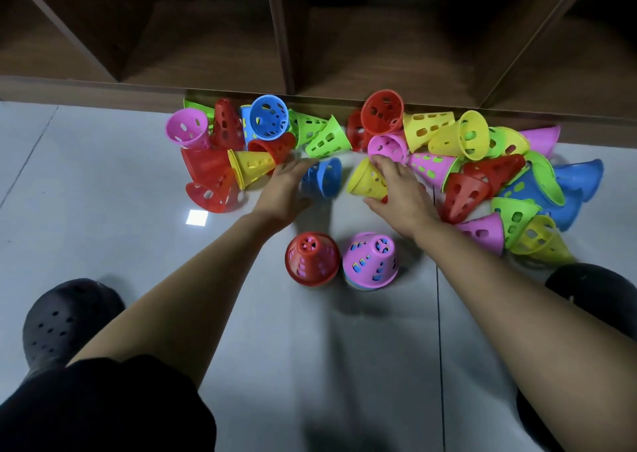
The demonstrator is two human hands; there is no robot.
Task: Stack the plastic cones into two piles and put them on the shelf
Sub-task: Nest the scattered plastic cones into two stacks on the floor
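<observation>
Two short piles stand upright on the floor near me: one topped by a red cone (312,258), one topped by a pink cone (371,260). Beyond them, several loose cones in red, pink, blue, green and yellow lie scattered along the shelf's base. My left hand (284,189) wraps around a blue cone (324,177) lying on its side. My right hand (400,186) rests on a yellow cone (365,181) lying on its side, fingers over it and thumb below its rim. The wooden shelf (289,55) has open compartments at floor level.
Grey tiled floor (103,176) stretches left of the cones. My dark perforated shoe (65,317) sits at the lower left, and another dark shoe (596,289) at the right near a green and yellow cone cluster (531,231).
</observation>
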